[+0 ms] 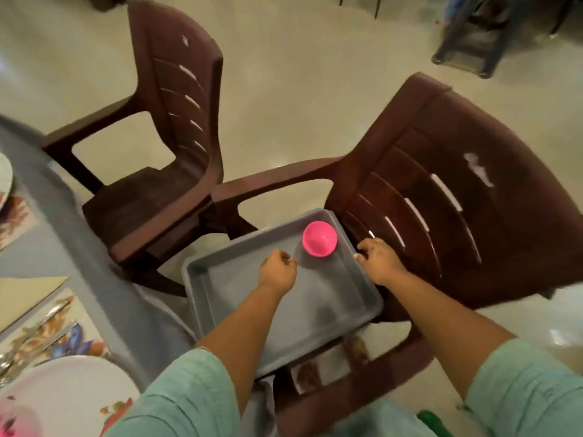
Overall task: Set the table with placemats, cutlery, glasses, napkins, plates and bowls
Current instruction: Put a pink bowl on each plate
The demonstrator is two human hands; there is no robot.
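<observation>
Most of the setting looked done. On the counter, cut off at nine o'clock, lay a flowered placemat with a white plate on it at seven o'clock, and something shiny beside the plate that may have been cutlery, though blur made it hard to say. A second plate edge showed at the far left.

The grey tray sat on the seat of the near brown chair, just below centre, and held only one pink bowl in its one o'clock corner. That bowl was probably the last item to carry over.

The left hand hovered over the tray just at eight o'clock of the bowl, fingers curled toward the palm; a small pale glint at the fingertips might have been something pinched, but I could not tell. The right hand rested at the tray's right rim by the chair back, fingers bent; whether they gripped the rim was unclear.

No glasses or napkins could be made out. A second brown chair stood at eleven o'clock. The counter's far side, and any other settings, lay outside the view.
</observation>
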